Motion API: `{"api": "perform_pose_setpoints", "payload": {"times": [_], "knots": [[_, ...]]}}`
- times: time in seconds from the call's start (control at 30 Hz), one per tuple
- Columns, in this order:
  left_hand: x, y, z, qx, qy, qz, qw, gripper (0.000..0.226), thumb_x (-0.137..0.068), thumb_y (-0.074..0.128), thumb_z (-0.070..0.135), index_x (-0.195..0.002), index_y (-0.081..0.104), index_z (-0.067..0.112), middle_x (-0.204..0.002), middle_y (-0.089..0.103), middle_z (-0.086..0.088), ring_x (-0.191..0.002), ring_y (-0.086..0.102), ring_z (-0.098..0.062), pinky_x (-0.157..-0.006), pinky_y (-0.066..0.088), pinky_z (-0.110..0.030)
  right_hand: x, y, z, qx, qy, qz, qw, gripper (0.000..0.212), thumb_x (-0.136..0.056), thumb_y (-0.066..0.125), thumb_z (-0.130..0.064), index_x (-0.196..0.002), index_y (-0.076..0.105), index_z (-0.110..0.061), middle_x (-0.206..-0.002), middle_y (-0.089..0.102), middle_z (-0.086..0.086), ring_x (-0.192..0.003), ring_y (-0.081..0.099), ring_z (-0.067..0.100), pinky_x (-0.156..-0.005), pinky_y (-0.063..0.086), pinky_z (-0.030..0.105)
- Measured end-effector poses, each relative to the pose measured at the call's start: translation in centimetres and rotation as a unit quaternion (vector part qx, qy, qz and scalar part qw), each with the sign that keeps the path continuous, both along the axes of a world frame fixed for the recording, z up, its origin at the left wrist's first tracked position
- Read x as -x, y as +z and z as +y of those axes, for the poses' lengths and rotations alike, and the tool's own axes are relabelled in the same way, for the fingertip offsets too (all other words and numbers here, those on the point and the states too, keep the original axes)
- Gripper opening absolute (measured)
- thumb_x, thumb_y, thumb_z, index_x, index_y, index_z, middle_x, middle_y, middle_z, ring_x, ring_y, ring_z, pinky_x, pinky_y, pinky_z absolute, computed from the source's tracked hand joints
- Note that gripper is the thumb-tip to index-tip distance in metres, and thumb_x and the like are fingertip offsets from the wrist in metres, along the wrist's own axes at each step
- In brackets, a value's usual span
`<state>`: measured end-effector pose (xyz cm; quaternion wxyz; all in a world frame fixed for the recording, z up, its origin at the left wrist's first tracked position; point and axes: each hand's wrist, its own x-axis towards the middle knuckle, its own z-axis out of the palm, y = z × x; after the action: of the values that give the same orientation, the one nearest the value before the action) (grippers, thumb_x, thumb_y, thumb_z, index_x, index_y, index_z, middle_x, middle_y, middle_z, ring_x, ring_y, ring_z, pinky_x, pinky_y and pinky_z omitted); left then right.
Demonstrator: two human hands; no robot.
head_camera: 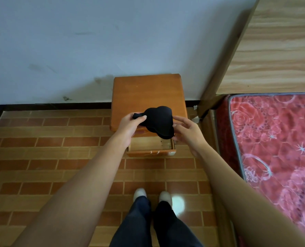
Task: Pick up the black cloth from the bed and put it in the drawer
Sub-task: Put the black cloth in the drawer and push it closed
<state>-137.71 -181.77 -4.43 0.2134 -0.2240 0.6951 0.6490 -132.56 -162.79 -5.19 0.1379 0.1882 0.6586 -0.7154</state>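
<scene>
Both hands hold the black cloth (158, 122) over the open drawer (150, 146): left hand (130, 126) pinching one end, right hand (186, 133) spread, cupping its side. Best lower it flat toward the drawer's back edge before letting go.

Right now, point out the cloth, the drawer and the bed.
cloth (158, 120): head view, middle of the black fabric.
drawer (153, 144): head view, bare wooden floor inside.
bed (276, 132): head view, red patterned mattress top.
</scene>
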Motion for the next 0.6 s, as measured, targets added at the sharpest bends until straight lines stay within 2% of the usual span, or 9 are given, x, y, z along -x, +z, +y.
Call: {"api": "perform_pose_setpoints", "payload": {"times": [0.1,0.17,0.23,0.33,0.47,0.6], "knots": [[0.3,-2.0,-0.2,-0.002,-0.008,-0.021,1.000,0.027,-0.085,0.062,0.014,-0.112,0.059,0.011,-0.119,0.061,-0.012,-0.099,0.061,-0.026,-0.069,0.055,-0.033,0.2,-2.1,-0.2,-0.002,-0.001,-0.018,1.000,0.036,-0.089,0.053,-0.012,-0.124,0.052,-0.018,-0.107,0.066,0.002,-0.096,0.066,0.019,-0.064,0.057,0.024],[0.4,-3.7,-0.1,-0.006,-0.010,-0.043,0.999,0.027,-0.086,0.061,0.013,-0.113,0.058,0.011,-0.116,0.060,-0.011,-0.091,0.063,-0.022,-0.063,0.054,-0.029,0.2,-3.8,-0.4,-0.006,-0.001,-0.034,0.999,0.037,-0.089,0.054,-0.012,-0.125,0.052,-0.016,-0.099,0.066,-0.002,-0.090,0.066,0.016,-0.063,0.057,0.024],[0.5,-5.4,0.0,-0.010,-0.009,-0.059,0.998,0.025,-0.087,0.060,0.013,-0.111,0.057,0.011,-0.113,0.060,-0.009,-0.085,0.064,-0.018,-0.064,0.054,-0.029,0.3,-5.4,-0.5,-0.004,-0.004,-0.049,0.999,0.037,-0.088,0.055,-0.010,-0.124,0.053,-0.016,-0.095,0.065,-0.004,-0.086,0.066,0.013,-0.059,0.058,0.023],[0.5,-8.4,-0.1,-0.007,-0.006,-0.074,0.997,0.025,-0.086,0.061,0.013,-0.110,0.057,0.010,-0.110,0.060,-0.006,-0.089,0.062,-0.017,-0.066,0.055,-0.030,0.5,-8.0,-0.6,-0.003,-0.003,-0.068,0.998,0.037,-0.087,0.056,-0.009,-0.123,0.053,-0.018,-0.094,0.065,-0.005,-0.085,0.066,0.011,-0.058,0.057,0.020],[0.3,-12.8,0.0,-0.012,0.002,-0.084,0.996,0.019,-0.086,0.061,0.010,-0.104,0.057,0.008,-0.095,0.061,-0.001,-0.088,0.061,-0.018,-0.060,0.055,-0.025,0.4,-12.5,-0.7,-0.011,-0.006,-0.094,0.996,0.038,-0.086,0.058,-0.009,-0.123,0.053,-0.017,-0.093,0.065,-0.004,-0.092,0.066,0.017,-0.074,0.059,0.031],[-0.5,-18.7,-0.4,-0.008,0.010,-0.124,0.992,0.027,-0.085,0.061,0.009,-0.111,0.057,0.005,-0.106,0.061,-0.008,-0.091,0.062,-0.018,-0.059,0.055,-0.021,-0.6,-18.1,-1.1,-0.017,0.001,-0.119,0.993,0.034,-0.084,0.060,-0.009,-0.115,0.055,-0.024,-0.094,0.063,-0.006,-0.091,0.064,0.013,-0.062,0.057,0.019]]}}
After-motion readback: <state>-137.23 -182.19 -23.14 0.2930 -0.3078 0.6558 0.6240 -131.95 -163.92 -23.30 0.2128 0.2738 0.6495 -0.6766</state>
